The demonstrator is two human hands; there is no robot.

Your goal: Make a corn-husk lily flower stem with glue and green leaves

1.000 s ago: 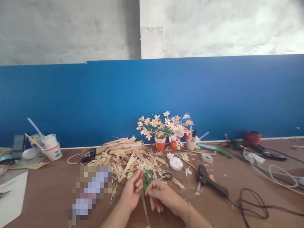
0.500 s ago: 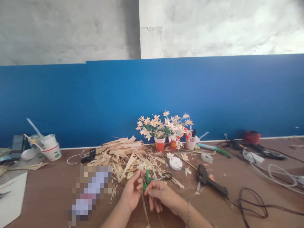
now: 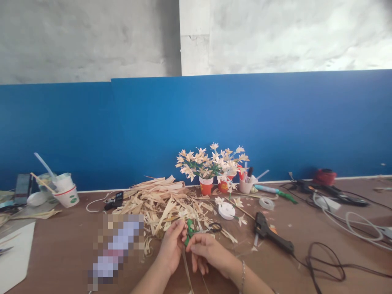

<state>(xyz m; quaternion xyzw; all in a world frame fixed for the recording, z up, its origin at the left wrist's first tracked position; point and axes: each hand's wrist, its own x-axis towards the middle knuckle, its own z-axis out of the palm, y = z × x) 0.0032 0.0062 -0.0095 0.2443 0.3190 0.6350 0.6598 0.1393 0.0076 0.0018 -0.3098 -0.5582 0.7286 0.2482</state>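
Just on our side of a broad, tangled heap of dry, straw-coloured plant strips, our bare left hand pinches a long, narrow, pale strip between thumb and fingers. The strip trails down toward us, away from the heap. Our bare right hand, with a silver chain bracelet at the wrist, is curled just beside it, fingertips near the strip; we cannot tell whether they grasp anything. A bright green piece, partly hidden, shows between the hands at the heap's near edge, and black-handled scissors lie by the heap's right edge. Behind the heap's right end, we see cream, star-shaped flowers standing in red paper cups. To the right of the heap lies a flat, round, white spool, and farther right a black glue gun. Well left of the heap sits a white, red-rimmed paper cup, and a plain blue panel rises behind it all.
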